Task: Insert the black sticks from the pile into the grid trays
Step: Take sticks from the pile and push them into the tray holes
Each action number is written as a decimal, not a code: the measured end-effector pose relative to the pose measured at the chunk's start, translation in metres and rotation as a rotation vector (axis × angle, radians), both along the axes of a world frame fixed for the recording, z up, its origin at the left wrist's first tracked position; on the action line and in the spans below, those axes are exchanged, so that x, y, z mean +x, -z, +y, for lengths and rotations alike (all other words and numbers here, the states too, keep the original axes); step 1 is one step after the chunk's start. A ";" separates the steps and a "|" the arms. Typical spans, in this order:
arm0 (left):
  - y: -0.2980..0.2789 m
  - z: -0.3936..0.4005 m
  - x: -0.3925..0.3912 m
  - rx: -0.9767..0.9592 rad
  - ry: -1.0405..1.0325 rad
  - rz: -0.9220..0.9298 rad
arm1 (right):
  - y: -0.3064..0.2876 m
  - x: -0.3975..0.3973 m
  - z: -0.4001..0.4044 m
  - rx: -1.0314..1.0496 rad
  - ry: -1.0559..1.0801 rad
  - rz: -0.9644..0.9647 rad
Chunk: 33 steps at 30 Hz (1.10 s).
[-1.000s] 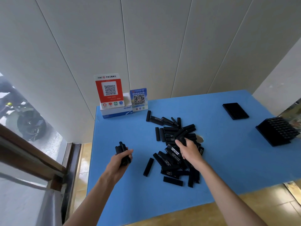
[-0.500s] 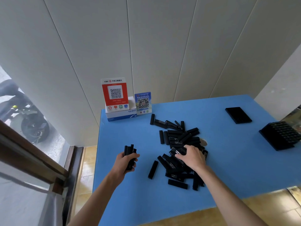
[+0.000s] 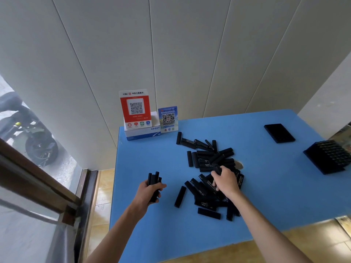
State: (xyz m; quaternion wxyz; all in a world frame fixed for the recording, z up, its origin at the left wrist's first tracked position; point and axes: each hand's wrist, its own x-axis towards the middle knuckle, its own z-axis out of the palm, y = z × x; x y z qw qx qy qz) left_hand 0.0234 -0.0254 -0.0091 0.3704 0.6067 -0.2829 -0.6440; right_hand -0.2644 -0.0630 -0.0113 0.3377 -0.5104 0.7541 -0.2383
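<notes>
A pile of black sticks (image 3: 208, 160) lies scattered on the middle of the blue table (image 3: 152, 158). My left hand (image 3: 147, 192) grips a bundle of several black sticks (image 3: 154, 184) upright, left of the pile. My right hand (image 3: 226, 181) rests on the pile with its fingers closed around one black stick (image 3: 217, 169). A flat black grid tray (image 3: 279, 133) lies at the far right of the table. A taller black grid tray (image 3: 328, 156) filled with sticks stands at the right edge.
A white box (image 3: 141, 130) with a red QR sign (image 3: 135, 109) and a blue QR sign (image 3: 168, 118) stands at the table's back left corner against the panelled wall. One loose stick (image 3: 180, 196) lies between my hands. A window frame is at left.
My right hand has shifted over the pile and closed on a stick, lifting its end. My left hand keeps its bundle. The camera view moved slightly.
</notes>
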 end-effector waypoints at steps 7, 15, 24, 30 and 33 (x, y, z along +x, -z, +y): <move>-0.016 -0.009 -0.023 -0.055 0.119 0.073 | -0.017 -0.014 0.011 0.046 0.354 -0.806; -0.030 -0.019 -0.100 -0.063 0.346 0.099 | -0.040 -0.071 0.065 -0.046 0.495 -0.838; -0.040 0.008 -0.235 -0.123 0.489 0.056 | -0.048 -0.181 0.148 -0.161 0.516 -0.615; -0.040 0.051 -0.357 -0.150 0.474 0.009 | -0.048 -0.289 0.204 -0.178 0.495 -0.626; -0.043 0.071 -0.416 -0.158 0.477 0.001 | -0.050 -0.343 0.227 -0.177 0.500 -0.646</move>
